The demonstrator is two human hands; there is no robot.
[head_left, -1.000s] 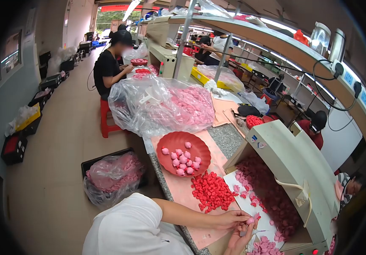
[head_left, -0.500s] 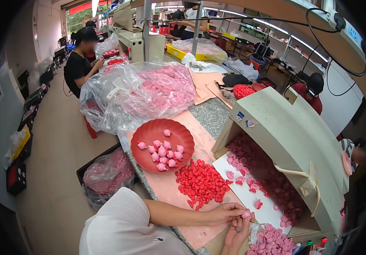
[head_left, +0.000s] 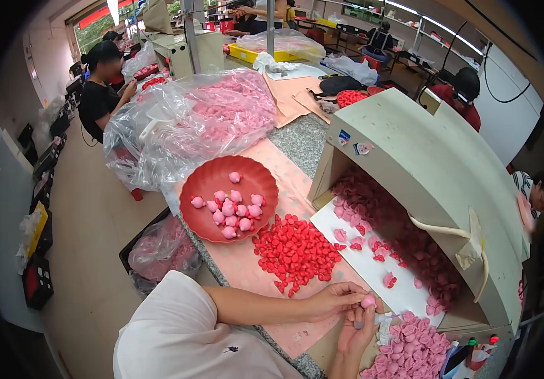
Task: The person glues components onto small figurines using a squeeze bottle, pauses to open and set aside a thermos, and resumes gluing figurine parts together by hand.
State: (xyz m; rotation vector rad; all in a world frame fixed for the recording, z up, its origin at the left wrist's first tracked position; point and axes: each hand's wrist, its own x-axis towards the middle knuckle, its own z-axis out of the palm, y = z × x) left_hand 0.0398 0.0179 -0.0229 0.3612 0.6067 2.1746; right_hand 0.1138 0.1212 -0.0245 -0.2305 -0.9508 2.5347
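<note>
My left hand (head_left: 337, 302) is closed in a pinch on a small round pink plastic piece (head_left: 368, 301). Close below, my right hand (head_left: 354, 333) has its fingers curled up against the same piece. A pale item with a thin tip (head_left: 387, 317) shows beside the right fingers; whether they grip it I cannot tell. To the right of that hand lies a heap of pink shell-like parts (head_left: 411, 347). Small red parts (head_left: 297, 252) are piled beyond my left forearm. Farther off, a red scalloped bowl (head_left: 199, 174) contains several pink figures with red bits (head_left: 228, 207).
A beige arched machine (head_left: 404, 151) stands at the right, with pink parts under it and on a white board (head_left: 348, 252). Clear bags of pink parts (head_left: 234, 104) cover the bench's far part. Another bag (head_left: 165, 249) sits in a floor crate. A person (head_left: 98, 95) works at the far left.
The view has shifted slightly, so the bench items appear a little higher and further left. Both hands keep hold of the pink piece in nearly the same pose.
</note>
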